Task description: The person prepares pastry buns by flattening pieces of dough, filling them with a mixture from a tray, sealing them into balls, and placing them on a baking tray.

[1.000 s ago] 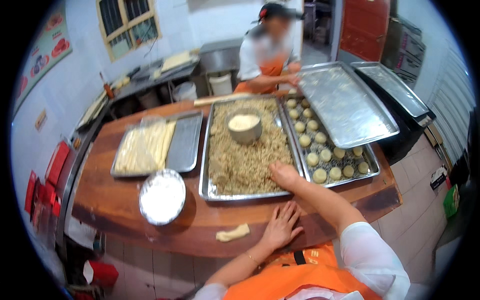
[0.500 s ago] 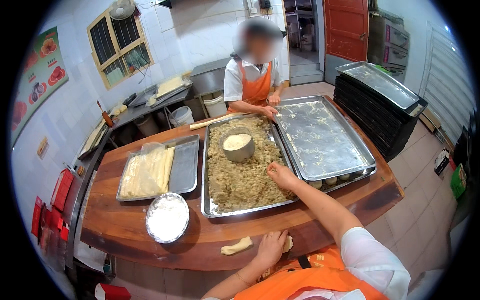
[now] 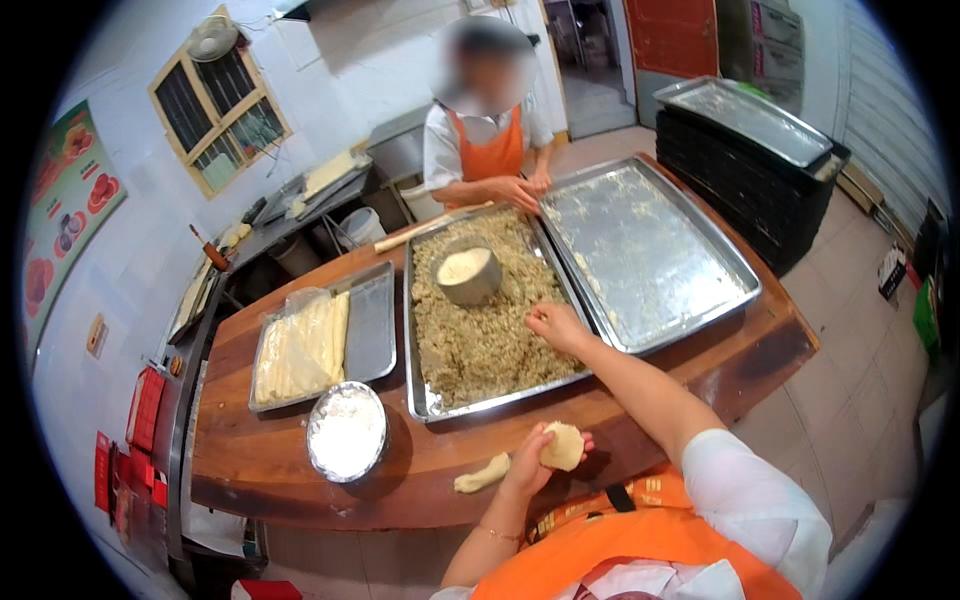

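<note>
The dough round (image 3: 563, 446) is held in the left hand (image 3: 530, 468), with fingers cupped behind it, above the near part of the table (image 3: 420, 500). Well ahead of that hand, over the crumbly filling (image 3: 480, 355), the right hand (image 3: 558, 328) is held with its fingertips drawn together; whether a pinch is gripped there cannot be told.

If the left palm were tipped, the round could be let slide toward the apron (image 3: 600, 560), since it seems only lightly supported. If filling were carried loosely between the hands, crumbs could be spilled on the wood. The dough strip (image 3: 483, 474), just left of the left hand, could be brushed by a sideways swing.

The right hand is bounded by the metal pot (image 3: 478, 292) ahead and to its left, and by the flat tray (image 3: 650, 250) to its right. The filling tray's rim could be knocked if the right forearm, stretched over it, were lowered. Between that rim and the left hand, a strip of wood is left for passage, bordered farther left by the bowl (image 3: 347, 477).
</note>
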`<state>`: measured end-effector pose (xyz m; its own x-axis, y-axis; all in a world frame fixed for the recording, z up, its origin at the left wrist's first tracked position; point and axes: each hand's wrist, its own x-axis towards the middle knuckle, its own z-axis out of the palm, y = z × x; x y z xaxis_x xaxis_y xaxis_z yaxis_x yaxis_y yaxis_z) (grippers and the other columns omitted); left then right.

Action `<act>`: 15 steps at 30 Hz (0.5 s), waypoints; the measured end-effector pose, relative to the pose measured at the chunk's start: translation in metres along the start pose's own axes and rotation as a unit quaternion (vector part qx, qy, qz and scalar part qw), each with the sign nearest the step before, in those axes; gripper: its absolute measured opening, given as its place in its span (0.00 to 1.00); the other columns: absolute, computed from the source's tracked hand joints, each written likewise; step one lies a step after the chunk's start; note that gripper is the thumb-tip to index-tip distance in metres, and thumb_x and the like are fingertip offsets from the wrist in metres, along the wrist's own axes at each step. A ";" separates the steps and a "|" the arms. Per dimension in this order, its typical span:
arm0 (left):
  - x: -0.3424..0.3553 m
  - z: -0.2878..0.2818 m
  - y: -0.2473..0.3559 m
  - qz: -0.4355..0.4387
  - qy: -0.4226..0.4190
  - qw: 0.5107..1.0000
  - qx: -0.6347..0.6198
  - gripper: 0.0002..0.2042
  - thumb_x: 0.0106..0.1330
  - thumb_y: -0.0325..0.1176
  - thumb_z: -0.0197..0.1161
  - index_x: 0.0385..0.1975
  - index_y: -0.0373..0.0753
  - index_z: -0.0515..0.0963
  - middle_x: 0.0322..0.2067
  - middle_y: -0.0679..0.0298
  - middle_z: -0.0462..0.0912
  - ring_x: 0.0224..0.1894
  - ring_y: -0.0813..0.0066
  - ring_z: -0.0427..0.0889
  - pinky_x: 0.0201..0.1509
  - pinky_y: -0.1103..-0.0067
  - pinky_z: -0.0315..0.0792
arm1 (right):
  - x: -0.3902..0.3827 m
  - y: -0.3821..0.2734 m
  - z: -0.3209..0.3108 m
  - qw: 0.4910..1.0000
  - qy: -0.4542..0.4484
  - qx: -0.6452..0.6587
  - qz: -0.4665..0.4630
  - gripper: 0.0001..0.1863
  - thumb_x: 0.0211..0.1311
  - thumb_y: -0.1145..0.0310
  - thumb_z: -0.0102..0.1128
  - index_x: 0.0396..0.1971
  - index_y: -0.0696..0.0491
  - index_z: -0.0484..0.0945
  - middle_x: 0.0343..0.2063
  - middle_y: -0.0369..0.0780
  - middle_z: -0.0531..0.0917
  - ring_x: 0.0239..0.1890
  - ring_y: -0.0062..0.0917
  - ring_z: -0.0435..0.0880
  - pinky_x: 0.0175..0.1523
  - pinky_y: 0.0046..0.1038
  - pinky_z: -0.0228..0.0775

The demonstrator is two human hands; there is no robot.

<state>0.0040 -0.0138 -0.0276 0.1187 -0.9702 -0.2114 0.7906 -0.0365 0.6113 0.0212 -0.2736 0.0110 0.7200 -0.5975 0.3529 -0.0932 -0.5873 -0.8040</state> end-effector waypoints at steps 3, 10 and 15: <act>-0.006 0.005 0.002 0.000 0.008 1.000 0.002 0.17 0.74 0.32 0.46 0.57 0.31 0.61 0.55 0.35 0.76 0.56 0.41 0.80 0.59 0.59 0.78 | -0.002 -0.013 -0.003 0.991 -0.080 -0.110 0.005 0.26 0.69 0.48 0.55 0.26 0.57 0.83 0.28 0.51 0.85 0.33 0.49 0.84 0.42 0.45 0.74; -0.007 0.007 0.001 0.031 0.034 0.999 -0.018 0.16 0.76 0.32 0.50 0.58 0.30 0.65 0.54 0.39 0.78 0.57 0.46 0.81 0.59 0.60 0.79 | 0.005 -0.010 -0.005 0.991 -0.072 0.008 0.111 0.24 0.73 0.47 0.50 0.42 0.55 0.82 0.35 0.50 0.86 0.36 0.44 0.85 0.43 0.42 0.75; 0.004 0.009 0.009 0.041 0.114 0.993 -0.003 0.13 0.73 0.29 0.58 0.53 0.31 0.72 0.52 0.47 0.80 0.55 0.53 0.82 0.58 0.63 0.80 | 0.017 0.004 -0.005 0.887 -0.098 0.382 0.242 0.26 0.74 0.43 0.48 0.55 0.49 0.76 0.44 0.40 0.82 0.37 0.26 0.85 0.39 0.26 0.76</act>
<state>0.0059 -0.0199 -0.0159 0.3141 -0.8907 -0.3285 0.7768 0.0421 0.6284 0.0293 -0.2887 0.0161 0.8350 -0.5291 -0.1514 0.0153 0.2973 -0.9547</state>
